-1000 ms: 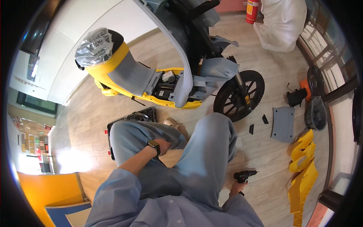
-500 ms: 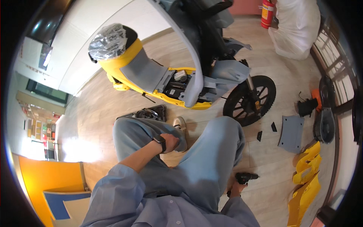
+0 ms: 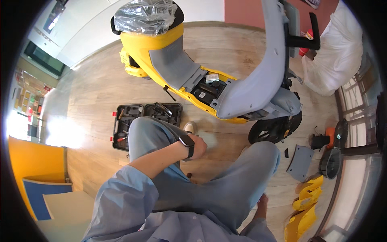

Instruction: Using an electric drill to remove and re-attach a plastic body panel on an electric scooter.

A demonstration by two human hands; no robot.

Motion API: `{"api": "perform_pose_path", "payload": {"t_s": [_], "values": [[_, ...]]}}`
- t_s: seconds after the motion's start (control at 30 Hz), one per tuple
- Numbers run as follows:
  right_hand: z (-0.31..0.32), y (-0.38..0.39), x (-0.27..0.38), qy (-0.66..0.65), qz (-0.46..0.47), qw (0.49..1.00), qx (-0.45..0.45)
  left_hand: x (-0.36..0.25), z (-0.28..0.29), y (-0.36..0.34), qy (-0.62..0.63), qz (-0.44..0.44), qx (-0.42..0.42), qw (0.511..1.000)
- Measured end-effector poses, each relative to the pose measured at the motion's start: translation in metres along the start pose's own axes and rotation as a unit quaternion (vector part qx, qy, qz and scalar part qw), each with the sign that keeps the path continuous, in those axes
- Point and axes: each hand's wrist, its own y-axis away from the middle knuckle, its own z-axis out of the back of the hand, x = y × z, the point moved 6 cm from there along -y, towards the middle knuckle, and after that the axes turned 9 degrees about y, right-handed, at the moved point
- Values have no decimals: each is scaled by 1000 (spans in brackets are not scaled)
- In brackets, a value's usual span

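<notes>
My left hand, with a black watch on its wrist, is held over the inner side of my left knee. Its fingers are curled in, and whatever they may hold is hidden. Low at the right, my right hand is partly covered by my right thigh, so its fingers cannot be read. In front of me stands a yellow and grey scooter, its seat wrapped in clear plastic film. Its footboard compartment is uncovered, showing black parts inside.
An open black tool case lies left of my knee. On the floor to the right are a grey panel, yellow body panels, and a black part. White plastic wrapping is at the back right. Yellow and blue boards stand at left.
My view has shifted, bringing more of the tool case into sight. My right hand, earlier at a black cordless drill on the floor, is now closer to my thigh; the drill is out of sight.
</notes>
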Motion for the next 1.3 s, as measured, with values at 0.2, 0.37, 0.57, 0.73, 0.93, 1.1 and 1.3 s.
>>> {"api": "perform_pose_path", "payload": {"t_s": [0.2, 0.37, 0.57, 0.73, 0.93, 1.1, 1.3], "values": [[-22, 253, 326, -13, 408, 913, -28, 63, -13, -77, 270, 19, -223, 937], [-131, 506, 424, 213, 640, 738, -15, 127, -38, -152, 826, 229, -270, 438], [-327, 555, 402, 579, 592, 505, 243, 163, -37, -150, 846, 251, -300, 362], [-391, 460, 346, 701, 610, 350, 117, 178, -28, -186, 833, 199, -340, 388], [-415, 470, 306, 745, 512, 322, 283, 175, -36, -195, 835, 195, -384, 344], [-413, 468, 311, 717, 567, 321, 247, 174, -37, -188, 812, 240, -420, 325], [-419, 476, 296, 731, 563, 292, 251, 170, -21, -166, 693, 324, -464, 447]]}}
